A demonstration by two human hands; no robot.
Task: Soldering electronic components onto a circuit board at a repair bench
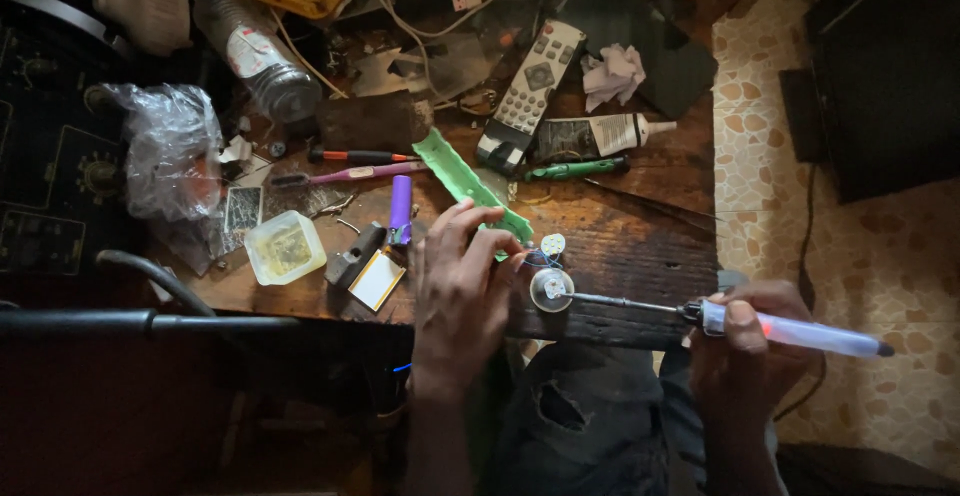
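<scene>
The left hand (460, 286) is covering part of the small round silvery disc (551, 289) at the near edge of the dark wooden table (620, 246), fingers spread, fingertips hard to make out. The right hand (745, 341) is wrapping its fingers around a translucent-handled soldering iron (720, 318), lying left-right, its metal tip pointing left onto the disc.
</scene>
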